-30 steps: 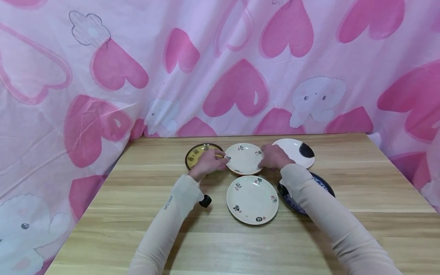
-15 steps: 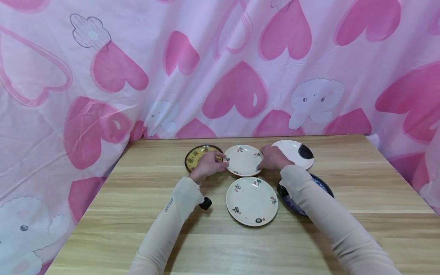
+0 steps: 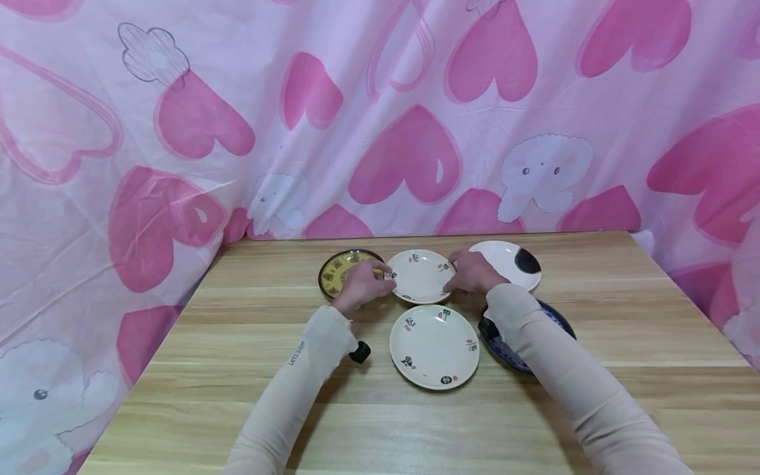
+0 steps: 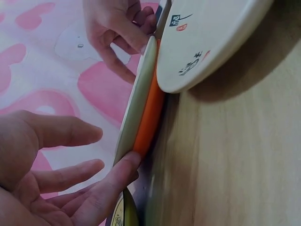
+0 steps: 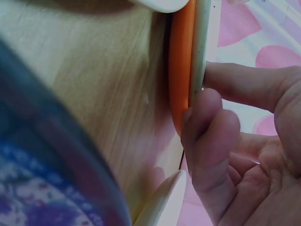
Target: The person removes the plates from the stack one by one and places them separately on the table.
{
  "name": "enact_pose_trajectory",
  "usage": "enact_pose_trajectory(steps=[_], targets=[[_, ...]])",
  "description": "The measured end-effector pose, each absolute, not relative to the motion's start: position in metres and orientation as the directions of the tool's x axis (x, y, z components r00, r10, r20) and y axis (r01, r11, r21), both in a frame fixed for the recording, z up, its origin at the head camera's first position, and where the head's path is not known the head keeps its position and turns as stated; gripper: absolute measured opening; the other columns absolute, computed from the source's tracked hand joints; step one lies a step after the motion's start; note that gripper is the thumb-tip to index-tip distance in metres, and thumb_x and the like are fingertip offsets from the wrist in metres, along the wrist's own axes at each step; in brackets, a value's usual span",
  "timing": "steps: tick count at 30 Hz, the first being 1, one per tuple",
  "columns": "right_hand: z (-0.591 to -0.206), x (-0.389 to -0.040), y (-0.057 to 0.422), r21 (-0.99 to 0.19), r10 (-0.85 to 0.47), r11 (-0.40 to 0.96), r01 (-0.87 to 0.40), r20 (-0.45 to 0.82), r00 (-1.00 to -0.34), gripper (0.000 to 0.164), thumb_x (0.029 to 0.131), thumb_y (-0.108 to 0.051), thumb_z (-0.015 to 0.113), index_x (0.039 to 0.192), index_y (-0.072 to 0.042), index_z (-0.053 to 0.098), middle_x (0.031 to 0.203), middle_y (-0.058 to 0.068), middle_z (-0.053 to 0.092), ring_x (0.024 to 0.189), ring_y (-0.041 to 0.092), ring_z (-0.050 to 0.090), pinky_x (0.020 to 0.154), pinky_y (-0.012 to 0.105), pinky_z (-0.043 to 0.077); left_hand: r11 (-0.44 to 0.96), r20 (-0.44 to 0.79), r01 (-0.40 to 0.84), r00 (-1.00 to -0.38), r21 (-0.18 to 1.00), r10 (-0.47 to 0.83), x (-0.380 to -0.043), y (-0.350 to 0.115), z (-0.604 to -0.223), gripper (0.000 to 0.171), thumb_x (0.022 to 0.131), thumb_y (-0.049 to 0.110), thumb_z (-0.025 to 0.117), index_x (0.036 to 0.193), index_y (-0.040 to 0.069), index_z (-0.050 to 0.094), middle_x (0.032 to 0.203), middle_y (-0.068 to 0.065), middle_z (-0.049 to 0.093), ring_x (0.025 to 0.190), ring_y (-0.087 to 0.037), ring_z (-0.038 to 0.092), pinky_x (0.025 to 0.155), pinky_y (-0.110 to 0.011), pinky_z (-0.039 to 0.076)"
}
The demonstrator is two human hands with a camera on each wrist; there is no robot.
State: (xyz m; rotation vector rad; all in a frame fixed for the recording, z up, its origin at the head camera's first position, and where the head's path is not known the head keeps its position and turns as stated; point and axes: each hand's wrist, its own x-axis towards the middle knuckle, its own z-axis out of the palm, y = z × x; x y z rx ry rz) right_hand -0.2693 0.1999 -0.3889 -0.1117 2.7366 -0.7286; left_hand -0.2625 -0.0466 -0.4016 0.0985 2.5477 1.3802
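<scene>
In the head view, a small cream plate [image 3: 420, 276] with red and black motifs lies between both hands. From the side, an orange plate [image 4: 149, 110] shows directly beneath it, rims nearly level. My left hand [image 3: 363, 285] is at its left rim, fingers spread; one fingertip touches the orange edge while the thumb stays apart from it. My right hand [image 3: 473, 272] pinches the right rim, curled fingers [image 5: 207, 117] against the side and one digit over the top. A larger cream plate [image 3: 435, 346] with similar motifs lies just in front, its far rim close to the stack.
A yellow plate [image 3: 334, 276] with a dark rim lies at the left, partly behind the left hand. At right are a white plate [image 3: 497, 256] with a black patch and a dark blue patterned plate [image 3: 558, 320], partly under the right sleeve. A pink heart-print curtain [image 3: 410, 152] backs the table.
The left wrist and forearm have shifted slightly to the right. Both hands stay at the small cream plate's rim, and the plates look the same.
</scene>
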Motion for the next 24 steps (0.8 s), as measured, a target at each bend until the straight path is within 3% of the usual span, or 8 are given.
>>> enact_pose_trajectory(steps=[6,11,18,24], targets=[[-0.389,-0.271,0.202,-0.512,-0.156,0.859,0.013,-0.287,-0.945,0.057,0.082,-0.019,0.081,0.13,-0.001,0.057,0.071,0.005,0.065,0.064,0.017,0.061,0.059,0.024,0.044,0.588,-0.148,-0.043,-0.98,0.808,0.132,-0.257,-0.042,-0.402,0.035,0.083,0.011,0.076,0.117,0.008,0.068,0.089,-0.008,0.07,0.075,-0.02,0.069,0.057,-0.022,0.05],[-0.389,-0.271,0.203,-0.544,-0.154,0.838,0.044,-0.313,-0.937,0.059,0.083,-0.019,0.081,0.132,-0.001,0.055,0.069,0.006,0.063,0.059,0.017,0.06,0.053,0.023,0.044,0.614,-0.109,-0.024,-0.989,0.789,0.102,-0.253,-0.039,-0.403,0.035,0.082,0.011,0.078,0.115,0.008,0.069,0.093,-0.01,0.072,0.077,-0.018,0.065,0.062,-0.022,0.05],[-0.389,-0.271,0.202,-0.541,-0.156,0.84,0.043,-0.317,-0.936,0.064,0.083,-0.022,0.081,0.137,-0.001,0.053,0.082,0.009,0.065,0.064,0.018,0.06,0.056,0.023,0.045,0.651,-0.079,-0.012,-0.994,0.759,0.073,-0.251,-0.037,-0.404,0.034,0.08,0.011,0.08,0.113,0.008,0.071,0.092,-0.009,0.073,0.079,-0.017,0.064,0.068,-0.023,0.048],[-0.388,-0.27,0.203,-0.55,-0.168,0.834,0.04,-0.322,-0.932,0.064,0.084,-0.022,0.081,0.137,0.0,0.052,0.073,0.007,0.062,0.059,0.017,0.058,0.053,0.023,0.044,0.661,-0.074,-0.013,-0.995,0.75,0.066,-0.25,-0.036,-0.404,0.036,0.079,0.012,0.081,0.114,0.01,0.072,0.094,-0.007,0.072,0.082,-0.017,0.064,0.071,-0.024,0.048]])
